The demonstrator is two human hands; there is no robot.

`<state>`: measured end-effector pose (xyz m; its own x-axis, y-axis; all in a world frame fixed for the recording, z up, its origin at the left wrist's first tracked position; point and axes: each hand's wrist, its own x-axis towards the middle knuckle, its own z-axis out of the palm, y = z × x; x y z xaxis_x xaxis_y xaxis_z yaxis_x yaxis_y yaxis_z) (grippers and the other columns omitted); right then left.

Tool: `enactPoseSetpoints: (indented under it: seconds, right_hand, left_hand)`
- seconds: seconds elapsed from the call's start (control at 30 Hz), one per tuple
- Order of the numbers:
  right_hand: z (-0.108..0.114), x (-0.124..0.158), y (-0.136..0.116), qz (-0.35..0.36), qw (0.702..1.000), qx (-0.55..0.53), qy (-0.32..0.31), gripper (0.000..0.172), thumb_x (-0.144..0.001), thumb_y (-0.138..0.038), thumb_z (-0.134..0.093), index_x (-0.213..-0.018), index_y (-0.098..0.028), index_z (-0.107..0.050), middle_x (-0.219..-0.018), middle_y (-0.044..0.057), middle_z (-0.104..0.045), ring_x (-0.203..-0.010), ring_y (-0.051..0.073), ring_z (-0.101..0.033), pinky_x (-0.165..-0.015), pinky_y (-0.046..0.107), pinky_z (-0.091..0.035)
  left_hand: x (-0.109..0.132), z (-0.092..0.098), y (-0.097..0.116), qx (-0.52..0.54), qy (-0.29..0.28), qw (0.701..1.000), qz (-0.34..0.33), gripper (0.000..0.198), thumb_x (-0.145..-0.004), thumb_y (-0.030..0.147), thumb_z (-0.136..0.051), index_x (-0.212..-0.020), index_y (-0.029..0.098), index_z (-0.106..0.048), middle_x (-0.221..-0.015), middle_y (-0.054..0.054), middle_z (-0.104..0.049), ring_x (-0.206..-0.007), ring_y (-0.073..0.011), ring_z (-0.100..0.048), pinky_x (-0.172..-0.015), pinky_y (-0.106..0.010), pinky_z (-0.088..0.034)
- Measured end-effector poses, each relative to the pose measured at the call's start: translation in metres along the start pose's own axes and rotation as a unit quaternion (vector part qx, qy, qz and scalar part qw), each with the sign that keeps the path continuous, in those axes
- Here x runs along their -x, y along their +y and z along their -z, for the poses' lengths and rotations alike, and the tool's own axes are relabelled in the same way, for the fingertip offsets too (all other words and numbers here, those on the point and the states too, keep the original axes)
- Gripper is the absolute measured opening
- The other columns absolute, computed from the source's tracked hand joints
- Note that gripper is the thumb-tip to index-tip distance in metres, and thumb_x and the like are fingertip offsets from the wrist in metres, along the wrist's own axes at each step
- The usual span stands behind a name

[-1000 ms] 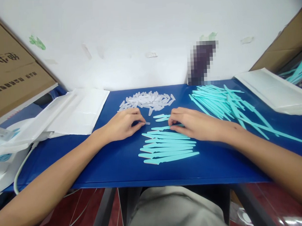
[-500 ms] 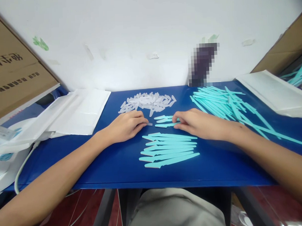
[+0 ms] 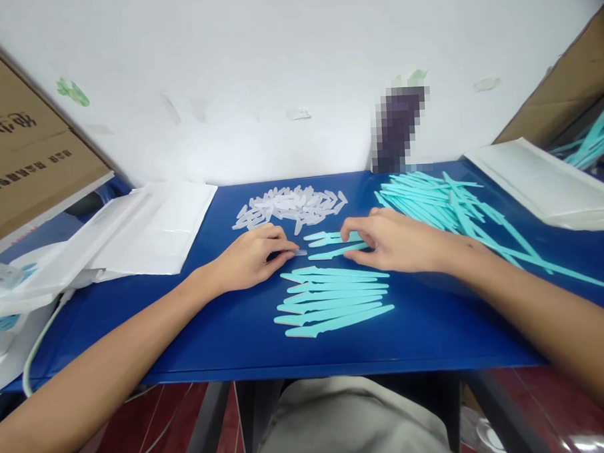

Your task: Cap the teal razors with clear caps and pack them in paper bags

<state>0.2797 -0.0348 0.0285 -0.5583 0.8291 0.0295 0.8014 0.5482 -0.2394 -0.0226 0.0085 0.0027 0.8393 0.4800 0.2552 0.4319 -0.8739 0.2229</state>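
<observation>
My left hand rests on the blue table, fingers pinched on a small clear plastic cap. My right hand pinches the handle of a teal razor stick whose tip points at that cap. Two more teal sticks lie just behind it. A neat row of several capped teal sticks lies in front of both hands. A pile of clear caps sits behind my left hand. A loose heap of teal sticks lies behind my right wrist.
White padded bags lie at the left, with a cardboard box behind them. Another white bag and a box with teal sticks stand at the right. A white cable hangs off the left edge.
My right hand left the top of the neat row and moved back to a loose teal stick, now turned toward the cap. My left hand barely moved.
</observation>
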Motion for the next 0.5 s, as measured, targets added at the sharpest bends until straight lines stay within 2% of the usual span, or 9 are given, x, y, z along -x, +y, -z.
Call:
enactPoseSetpoints:
  seconds: [0.17,0.23,0.3,0.4,0.5]
  right_hand:
    - [0.0049,0.0018,-0.0041,-0.045,0.996,-0.038,-0.071,0.024,-0.099,-0.042,-0.056,-0.101,-0.022,-0.070,-0.056,-0.002,-0.059,-0.055,0.018,-0.053,-0.057,0.030,-0.034]
    - [0.0064,0.0037,-0.0052,-0.041,0.993,-0.060,-0.094,0.024,-0.099,-0.042,-0.055,-0.097,-0.023,-0.069,-0.059,-0.002,-0.060,-0.055,0.017,-0.053,-0.057,0.030,-0.034]
    - [0.0064,0.0054,-0.0048,-0.015,0.993,-0.066,-0.097,0.023,-0.099,-0.041,-0.055,-0.096,-0.022,-0.067,-0.071,0.001,-0.065,-0.062,0.018,-0.056,-0.061,0.030,-0.037]
    - [0.0051,0.0059,-0.0022,0.040,0.998,-0.035,-0.044,0.021,-0.100,-0.036,-0.051,-0.098,-0.020,-0.065,-0.098,0.008,-0.068,-0.083,0.021,-0.061,-0.072,0.033,-0.041]
    - [0.0053,0.0043,-0.0004,0.067,0.997,0.006,0.032,0.023,-0.103,-0.035,-0.045,-0.097,-0.020,-0.062,-0.100,0.010,-0.067,-0.088,0.023,-0.060,-0.084,0.038,-0.039]
  left_hand:
    - [-0.0001,-0.0004,-0.0003,-0.001,0.001,1.000,0.006,0.032,-0.108,0.030,-0.050,-0.120,0.018,-0.076,-0.096,-0.008,-0.068,-0.091,-0.0206,-0.064,-0.080,-0.032,-0.051]
    - [-0.0004,-0.0007,0.0003,-0.001,0.005,1.000,0.005,0.031,-0.107,0.030,-0.051,-0.119,0.018,-0.077,-0.095,-0.008,-0.069,-0.090,-0.0205,-0.064,-0.079,-0.032,-0.051]
    - [-0.0009,-0.0009,0.0011,0.001,0.010,1.000,0.003,0.030,-0.107,0.030,-0.052,-0.118,0.018,-0.077,-0.095,-0.008,-0.070,-0.090,-0.0203,-0.064,-0.079,-0.032,-0.051]
    - [-0.0021,-0.0004,0.0021,0.017,0.024,1.000,0.008,0.027,-0.105,0.030,-0.056,-0.113,0.018,-0.079,-0.095,-0.007,-0.072,-0.089,-0.0198,-0.066,-0.079,-0.032,-0.052]
    - [-0.0031,0.0011,0.0032,0.047,0.036,0.998,0.029,0.022,-0.103,0.032,-0.063,-0.102,0.018,-0.080,-0.091,-0.005,-0.075,-0.084,-0.0184,-0.067,-0.078,-0.031,-0.052]
